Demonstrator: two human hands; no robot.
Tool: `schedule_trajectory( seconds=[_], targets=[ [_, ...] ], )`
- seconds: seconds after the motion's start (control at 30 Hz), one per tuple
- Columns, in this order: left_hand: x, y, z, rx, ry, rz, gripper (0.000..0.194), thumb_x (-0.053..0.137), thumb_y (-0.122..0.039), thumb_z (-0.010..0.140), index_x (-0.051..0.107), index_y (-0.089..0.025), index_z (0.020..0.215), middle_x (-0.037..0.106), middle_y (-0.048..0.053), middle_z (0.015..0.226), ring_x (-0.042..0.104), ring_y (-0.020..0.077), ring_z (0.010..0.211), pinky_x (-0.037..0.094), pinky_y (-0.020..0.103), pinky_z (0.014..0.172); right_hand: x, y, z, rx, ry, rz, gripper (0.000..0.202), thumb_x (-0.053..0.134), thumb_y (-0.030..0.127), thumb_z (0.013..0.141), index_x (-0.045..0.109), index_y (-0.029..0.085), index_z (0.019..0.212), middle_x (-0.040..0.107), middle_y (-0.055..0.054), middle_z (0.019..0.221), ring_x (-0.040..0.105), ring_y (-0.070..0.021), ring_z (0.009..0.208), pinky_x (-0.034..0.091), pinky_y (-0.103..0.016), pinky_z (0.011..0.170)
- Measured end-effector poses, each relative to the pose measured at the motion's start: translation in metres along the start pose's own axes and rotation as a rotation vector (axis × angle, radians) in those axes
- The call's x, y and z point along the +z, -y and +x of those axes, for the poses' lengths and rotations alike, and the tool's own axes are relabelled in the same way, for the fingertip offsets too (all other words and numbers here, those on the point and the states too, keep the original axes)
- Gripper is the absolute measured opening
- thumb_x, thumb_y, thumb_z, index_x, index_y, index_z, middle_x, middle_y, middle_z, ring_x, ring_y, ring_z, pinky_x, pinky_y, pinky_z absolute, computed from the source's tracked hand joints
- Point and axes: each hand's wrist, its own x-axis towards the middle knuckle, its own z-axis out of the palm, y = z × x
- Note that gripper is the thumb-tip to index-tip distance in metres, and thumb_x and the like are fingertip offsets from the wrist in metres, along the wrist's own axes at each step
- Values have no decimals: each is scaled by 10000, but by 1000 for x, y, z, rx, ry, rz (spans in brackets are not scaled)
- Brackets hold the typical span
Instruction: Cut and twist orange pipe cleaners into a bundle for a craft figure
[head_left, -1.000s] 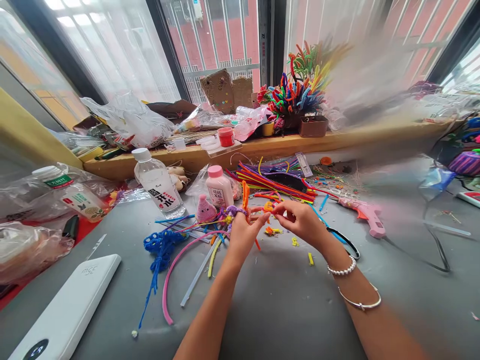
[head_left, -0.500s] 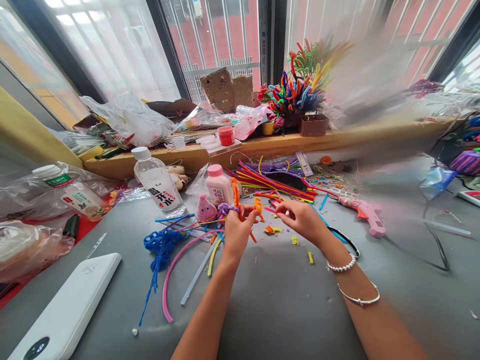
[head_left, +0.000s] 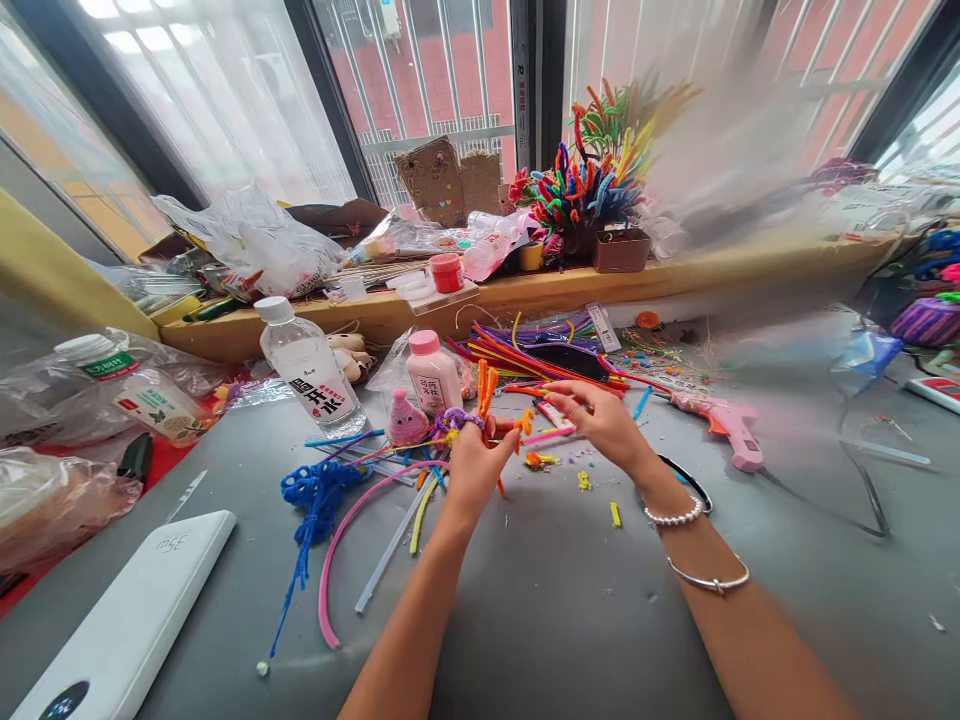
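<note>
My left hand point(head_left: 474, 462) is closed around a bent orange pipe cleaner point(head_left: 487, 388), whose loops stick up above the fingers and whose curled end point(head_left: 524, 428) shows by the thumb. My right hand point(head_left: 592, 420) hovers just to the right, fingers stretched out and parted, with nothing visible in them. Below its fingertips lies a pink pipe cleaner point(head_left: 549, 437). Small orange and yellow scraps point(head_left: 584, 481) dot the grey table between the hands. A purple fuzzy piece point(head_left: 459, 420) sits beside my left knuckles, and a pink crocheted figure point(head_left: 406, 420) stands left of it.
A pink glue gun point(head_left: 724, 425) with a cord lies on the right. Behind are a bundle of pipe cleaners point(head_left: 517, 355), a pink-capped bottle point(head_left: 435, 372) and a water bottle point(head_left: 311, 365). Blue yarn point(head_left: 319, 500) and a white power bank point(head_left: 142, 610) are on the left.
My right hand has lifted slightly and its fingers have spread from a pinch. The orange pipe cleaner in my left hand has turned, so its upper loops show more.
</note>
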Motion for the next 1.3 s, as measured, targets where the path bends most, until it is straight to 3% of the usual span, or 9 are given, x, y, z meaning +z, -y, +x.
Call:
schedule_trajectory(
  seconds=[0.17,0.33,0.57,0.7,0.83,0.93,1.07,1.17,1.3],
  targets=[
    [1,4,0,22,58,126,276,583,-266,611,317,-206,570,648,52,725,598,160,629,453,294,611,10,6,-4,57,166,120,219,551,319,737,622,147,854,645,-47,794,572,-133,645,451,-232,582],
    [2,5,0,88,48,275,219,542,-249,645,337,-205,580,636,41,694,594,159,610,434,281,582,9,1,-6,129,194,261,160,561,299,717,578,141,730,589,-4,634,530,-107,551,439,-218,527],
    [-4,1,-1,213,-264,865,234,420,-385,783,513,-170,775,572,30,566,574,199,560,373,278,523,16,-11,-6,274,1,317,141,527,263,732,548,127,761,616,-50,726,584,-128,619,485,-259,594],
    [-7,9,2,328,-273,1113,327,355,-350,828,565,-102,865,646,129,746,601,237,730,410,309,634,15,-16,-6,241,-13,86,242,561,158,692,558,134,933,598,-89,935,587,-139,698,475,-289,677],
    [-5,13,3,373,-224,1209,313,324,-260,849,569,-89,943,656,133,835,599,220,775,415,294,669,9,-17,-8,171,165,-253,186,633,76,593,646,174,751,609,-51,839,573,-155,691,440,-288,709],
    [-4,8,1,329,-208,1184,320,324,-282,849,592,-111,889,657,114,761,602,215,708,413,289,619,8,-15,-9,206,138,-258,122,615,58,598,648,163,650,616,-63,767,571,-189,729,425,-297,700],
    [-3,0,-4,371,-204,943,268,376,-300,830,585,-143,890,657,84,779,599,197,690,415,290,625,12,-4,-11,251,79,-163,139,539,230,735,652,153,758,641,-70,768,578,-168,687,433,-283,664],
    [1,-2,-7,359,-182,654,203,434,-300,802,575,-159,842,655,53,760,599,166,666,425,274,627,17,8,-14,324,194,357,263,583,352,703,640,156,868,649,-51,808,565,-140,674,438,-246,602],
    [9,-5,-10,180,-42,185,217,497,-344,757,564,-144,809,637,39,712,599,131,593,446,237,556,22,16,-16,330,52,740,232,639,356,652,652,162,779,611,-9,742,461,-82,570,378,-216,549]
  ],
)
